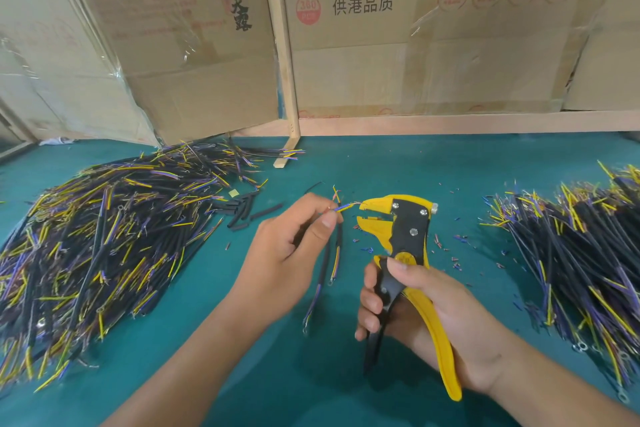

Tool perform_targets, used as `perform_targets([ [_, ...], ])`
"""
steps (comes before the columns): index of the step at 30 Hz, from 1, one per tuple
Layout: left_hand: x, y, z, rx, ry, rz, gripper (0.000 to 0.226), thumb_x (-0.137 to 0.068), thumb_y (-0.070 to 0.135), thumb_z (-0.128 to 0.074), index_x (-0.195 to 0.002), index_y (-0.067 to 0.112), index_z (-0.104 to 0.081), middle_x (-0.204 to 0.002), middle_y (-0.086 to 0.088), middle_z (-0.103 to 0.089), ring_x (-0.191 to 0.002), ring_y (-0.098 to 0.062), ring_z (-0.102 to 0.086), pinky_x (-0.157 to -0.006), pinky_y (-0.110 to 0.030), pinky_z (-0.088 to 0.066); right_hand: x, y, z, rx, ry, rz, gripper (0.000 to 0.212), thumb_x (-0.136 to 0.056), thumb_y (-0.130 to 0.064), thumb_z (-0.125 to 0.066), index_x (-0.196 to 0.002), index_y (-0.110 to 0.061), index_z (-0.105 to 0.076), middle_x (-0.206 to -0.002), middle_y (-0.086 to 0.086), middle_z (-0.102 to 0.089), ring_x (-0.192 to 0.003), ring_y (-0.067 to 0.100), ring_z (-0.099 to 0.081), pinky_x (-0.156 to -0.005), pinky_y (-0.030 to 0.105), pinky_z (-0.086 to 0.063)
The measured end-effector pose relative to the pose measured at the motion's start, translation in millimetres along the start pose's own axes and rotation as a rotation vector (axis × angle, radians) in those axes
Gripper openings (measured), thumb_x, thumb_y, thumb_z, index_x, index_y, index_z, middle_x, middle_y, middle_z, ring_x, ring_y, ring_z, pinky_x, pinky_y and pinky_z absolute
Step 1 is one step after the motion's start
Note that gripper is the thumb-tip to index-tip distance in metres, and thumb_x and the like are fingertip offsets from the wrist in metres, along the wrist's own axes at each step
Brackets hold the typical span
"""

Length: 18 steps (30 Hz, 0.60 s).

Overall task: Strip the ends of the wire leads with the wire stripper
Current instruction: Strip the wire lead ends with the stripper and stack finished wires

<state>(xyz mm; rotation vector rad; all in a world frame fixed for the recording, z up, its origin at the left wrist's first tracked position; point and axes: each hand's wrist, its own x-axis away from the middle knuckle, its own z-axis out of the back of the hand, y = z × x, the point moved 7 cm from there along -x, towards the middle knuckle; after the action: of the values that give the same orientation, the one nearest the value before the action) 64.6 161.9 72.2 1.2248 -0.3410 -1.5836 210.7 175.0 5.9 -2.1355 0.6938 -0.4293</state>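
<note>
With L hand (291,246) fingers (329,218) pinching the wire lead (341,207) just L of the wire stripper (398,222), lead axis runs L–R w/ tips at its gaping mouth; R hand (415,305) wraps the handles, above desk (381,163).

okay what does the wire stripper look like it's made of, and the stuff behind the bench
Wire stripper: yellow head and handle look like matte moulded plastic; black plates with shiny rivets, probably metal. Boxes behind: brown corrugated cardboard, printed, with glossy clear tape peeling.
</note>
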Motion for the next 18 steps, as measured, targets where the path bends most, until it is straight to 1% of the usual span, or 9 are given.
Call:
perform_targets([
  [1,0,-1,0,0.023,0.004,0.022,0.028,-0.096,0.049,-0.045,-0.092,0.025,-0.06,-0.066,-0.008,-0.038,-0.06,-0.024,-0.033,-0.055,-0.035,-0.031,1,0,-1,0.003,0.004,-0.004,0.035,-0.079,-0.033,-0.075,-0.091,-0.001,-0.065,-0.075,0.016,-0.05,-0.065,0.031,-0.052,-0.073,0.046,-0.053],
  [3,-1,-3,-1,0.063,0.003,0.053,0.028,-0.095,0.049,-0.047,-0.092,0.027,-0.064,-0.064,-0.006,-0.04,-0.062,-0.028,-0.035,-0.056,-0.038,-0.032,1,-1,-2,0.001,0.015,-0.005,0.034,-0.08,-0.032,-0.072,-0.091,-0.001,-0.064,-0.074,0.016,-0.05,-0.065,0.031,-0.052,-0.073,0.046,-0.053],
  [4,-1,-5,-2,0.087,-0.001,0.064,0.025,-0.095,0.048,-0.048,-0.094,0.03,-0.066,-0.063,-0.002,-0.042,-0.06,-0.026,-0.036,-0.055,-0.037,-0.032,1,-1,-2,0.002,0.022,-0.004,0.034,-0.08,-0.031,-0.072,-0.091,-0.001,-0.063,-0.074,0.016,-0.05,-0.065,0.031,-0.052,-0.073,0.045,-0.053],
  [5,-1,-7,-2,0.112,-0.005,0.075,0.021,-0.095,0.046,-0.049,-0.097,0.035,-0.067,-0.062,0.003,-0.045,-0.057,-0.02,-0.038,-0.053,-0.032,-0.031,1,-2,-2,0.002,0.028,-0.003,0.032,-0.081,-0.031,-0.071,-0.091,-0.001,-0.063,-0.074,0.016,-0.05,-0.065,0.031,-0.051,-0.072,0.045,-0.053],
  [7,-1,-10,-3,0.151,-0.015,0.087,0.017,-0.097,0.041,-0.051,-0.107,0.039,-0.064,-0.063,0.007,-0.052,-0.053,-0.01,-0.038,-0.052,-0.022,-0.031,1,-1,-2,-0.005,0.039,-0.007,0.028,-0.084,-0.028,-0.067,-0.091,-0.001,-0.062,-0.074,0.016,-0.049,-0.065,0.03,-0.051,-0.072,0.044,-0.053],
  [9,-2,-11,-4,0.209,-0.03,0.087,0.015,-0.099,0.037,-0.05,-0.111,0.036,-0.059,-0.066,0.004,-0.057,-0.048,-0.008,-0.032,-0.048,-0.02,-0.03,0,-1,-2,-0.008,0.052,-0.012,0.027,-0.085,-0.027,-0.065,-0.091,-0.001,-0.061,-0.074,0.016,-0.049,-0.064,0.03,-0.051,-0.072,0.045,-0.053],
  [11,-2,-10,-4,0.27,-0.046,0.083,0.009,-0.101,0.033,-0.049,-0.108,0.032,-0.054,-0.069,0.002,-0.058,-0.046,-0.007,-0.03,-0.047,-0.017,-0.03,-1,0,0,-0.007,0.067,-0.012,0.028,-0.084,-0.027,-0.065,-0.092,-0.001,-0.061,-0.074,0.016,-0.049,-0.064,0.03,-0.05,-0.071,0.046,-0.053],
  [13,-2,-8,-6,0.289,-0.072,0.069,0.005,-0.102,0.027,-0.046,-0.105,0.028,-0.051,-0.073,0.002,-0.058,-0.049,-0.005,-0.033,-0.05,-0.014,-0.031,-1,-1,0,-0.008,0.07,-0.012,0.028,-0.084,-0.028,-0.065,-0.092,-0.001,-0.061,-0.073,0.016,-0.049,-0.063,0.03,-0.051,-0.07,0.046,-0.053],
  [18,0,-1,-11,0.229,-0.139,-0.004,0.011,-0.106,0.015,-0.04,-0.102,0.021,-0.049,-0.082,-0.001,-0.054,-0.063,0.0,-0.044,-0.061,-0.008,-0.035,0,1,1,-0.018,0.047,-0.018,0.032,-0.079,-0.03,-0.073,-0.092,-0.002,-0.064,-0.074,0.016,-0.049,-0.065,0.03,-0.051,-0.072,0.046,-0.053],
])
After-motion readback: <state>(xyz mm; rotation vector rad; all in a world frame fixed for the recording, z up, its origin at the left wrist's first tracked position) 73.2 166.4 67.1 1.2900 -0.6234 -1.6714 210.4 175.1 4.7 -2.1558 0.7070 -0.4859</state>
